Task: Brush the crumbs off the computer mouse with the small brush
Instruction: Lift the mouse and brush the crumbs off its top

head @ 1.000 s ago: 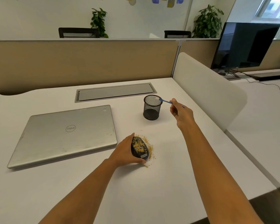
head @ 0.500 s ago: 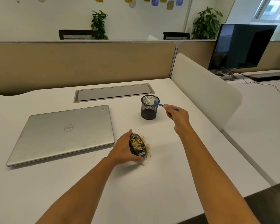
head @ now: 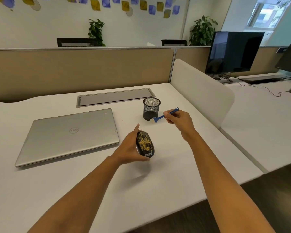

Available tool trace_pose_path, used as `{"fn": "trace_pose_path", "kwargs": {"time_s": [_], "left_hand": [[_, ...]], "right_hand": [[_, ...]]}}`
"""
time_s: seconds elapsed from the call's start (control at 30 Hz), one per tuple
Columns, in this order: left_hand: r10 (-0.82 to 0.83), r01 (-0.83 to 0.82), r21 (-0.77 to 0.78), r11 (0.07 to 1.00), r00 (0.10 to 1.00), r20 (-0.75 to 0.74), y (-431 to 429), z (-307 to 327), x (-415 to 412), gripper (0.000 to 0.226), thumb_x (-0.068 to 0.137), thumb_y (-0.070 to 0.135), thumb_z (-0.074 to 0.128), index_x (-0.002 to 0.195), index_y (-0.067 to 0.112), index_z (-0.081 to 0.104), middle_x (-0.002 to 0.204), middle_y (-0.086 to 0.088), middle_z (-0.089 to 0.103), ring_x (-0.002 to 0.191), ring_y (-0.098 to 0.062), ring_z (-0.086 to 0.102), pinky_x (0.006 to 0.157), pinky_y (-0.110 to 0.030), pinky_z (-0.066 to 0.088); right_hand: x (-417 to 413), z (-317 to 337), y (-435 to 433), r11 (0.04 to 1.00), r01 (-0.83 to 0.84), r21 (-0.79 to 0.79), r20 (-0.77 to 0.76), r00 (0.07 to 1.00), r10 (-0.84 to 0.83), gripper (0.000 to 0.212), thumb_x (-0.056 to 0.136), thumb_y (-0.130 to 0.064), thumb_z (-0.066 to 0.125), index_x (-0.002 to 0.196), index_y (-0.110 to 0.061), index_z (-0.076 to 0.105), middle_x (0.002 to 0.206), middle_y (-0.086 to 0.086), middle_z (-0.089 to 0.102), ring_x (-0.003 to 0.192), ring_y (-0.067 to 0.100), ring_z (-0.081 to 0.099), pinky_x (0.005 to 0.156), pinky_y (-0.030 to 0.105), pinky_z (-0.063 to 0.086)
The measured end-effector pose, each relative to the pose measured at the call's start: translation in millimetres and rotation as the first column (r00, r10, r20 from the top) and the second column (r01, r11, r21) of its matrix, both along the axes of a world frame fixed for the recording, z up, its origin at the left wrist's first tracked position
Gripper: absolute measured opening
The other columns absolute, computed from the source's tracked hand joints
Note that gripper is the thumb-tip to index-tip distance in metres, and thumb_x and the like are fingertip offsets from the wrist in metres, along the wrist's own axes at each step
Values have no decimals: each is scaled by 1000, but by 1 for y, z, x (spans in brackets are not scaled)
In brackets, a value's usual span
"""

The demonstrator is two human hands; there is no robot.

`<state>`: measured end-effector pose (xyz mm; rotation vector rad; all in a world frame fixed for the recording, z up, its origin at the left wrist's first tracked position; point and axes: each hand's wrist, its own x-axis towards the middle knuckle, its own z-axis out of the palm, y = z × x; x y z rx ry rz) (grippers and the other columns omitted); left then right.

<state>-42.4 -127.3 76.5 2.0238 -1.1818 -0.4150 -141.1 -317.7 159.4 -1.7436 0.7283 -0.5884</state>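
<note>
Head view: one white desk (head: 141, 190) fills the lower and middle frame. Item, computer mouse (head: 145, 145): black, oval, just below frame centre, with its long axis running up and down the picture and a small label at its lower end. Its upper face carries a scatter of yellow-brown crumbs (head: 143, 142). Whether it sits on the desk or is held just above it cannot be told. Item, left hand (head: 128, 147): it comes in from the lower left and grips the mouse from its left side, with the thumb curled under the lower end and one finger pointing up past the top. Item, small brush (head: 164, 115): it has a blue handle, pale bristles at its lower-left end and a forked tip at its upper-right end. It lies slanted in the air up and right of the mouse, well apart from it. Item, right hand (head: 181, 121): right of centre, its fingers and thumb are pinched closed on the brush handle. Item, black mesh pen cup (head: 151, 107): it stands upright above the mouse, and the brush bristles show just beside its base. Item, silver laptop (head: 71, 135): lid closed, flat on the desk, left of the mouse. Item, grey cable hatch (head: 115, 98): set into the desk above the laptop. Item, white divider panel (head: 200, 91): at the desk's right edge. Item, dark monitor (head: 233, 52): upper right, on the next desk.
</note>
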Motion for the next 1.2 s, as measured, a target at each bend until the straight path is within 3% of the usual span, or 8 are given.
{"fn": "trace_pose_path", "kwargs": {"time_s": [0.2, 0.33, 0.47, 0.63, 0.9, 1.2], "left_hand": [[-55, 56, -16, 998, 998, 14, 29, 11, -28, 130, 52, 49, 85, 146, 27, -2, 143, 1, 30, 129, -15, 31, 101, -26, 30], [-79, 79, -30, 996, 997, 16, 52, 18, -52, 132, 50, 51, 85, 145, 31, -4, 146, 1, 27, 131, -16, 30, 105, -29, 30], [-115, 116, -19, 993, 993, 30, 70, 20, -79, 129, 51, 53, 83, 144, 33, -5, 149, 2, 21, 133, -19, 28, 106, -36, 34], [-159, 160, -25, 987, 987, 34, 83, 23, -107, 127, 53, 53, 82, 144, 32, -3, 148, 0, 23, 132, -20, 29, 107, -39, 35], [-206, 209, -26, 978, 974, 93, 81, 28, -136, 124, 54, 54, 82, 145, 27, 1, 150, 0, 21, 134, -18, 24, 108, -33, 26], [-174, 176, 9, 984, 967, 185, 71, 29, -177, 121, 55, 54, 81, 145, 20, 6, 149, -3, 18, 136, -20, 18, 111, -36, 21]], "right_hand": [[-36, 15, 48, 987, -27, -156, 15, 999, 30, 16, 84, -26, 66, 96, -17, 70, 90, 2, 68, 78, 11, 63, 63, 9, 49], [-63, 20, 80, 979, -12, -203, -3, 1000, 11, 16, 82, -28, 68, 94, -18, 71, 88, 2, 69, 79, 12, 63, 71, 15, 48], [-90, 22, 104, 964, -37, -263, -58, 998, 22, 16, 82, -23, 69, 95, -16, 72, 89, 1, 70, 74, 4, 61, 66, 9, 46], [-120, 28, 124, 955, -55, -290, -114, 993, 23, 18, 82, -19, 68, 98, -12, 71, 98, 6, 71, 86, 12, 63, 73, 13, 46], [-153, 35, 131, 937, -72, -342, -152, 988, 21, 18, 83, -19, 67, 98, -11, 71, 100, 9, 71, 85, 12, 62, 69, 10, 45], [-197, 38, 119, 937, -88, -338, -128, 991, 47, 20, 83, -17, 67, 101, -8, 71, 102, 10, 71, 90, 15, 63, 83, 24, 51]]}}
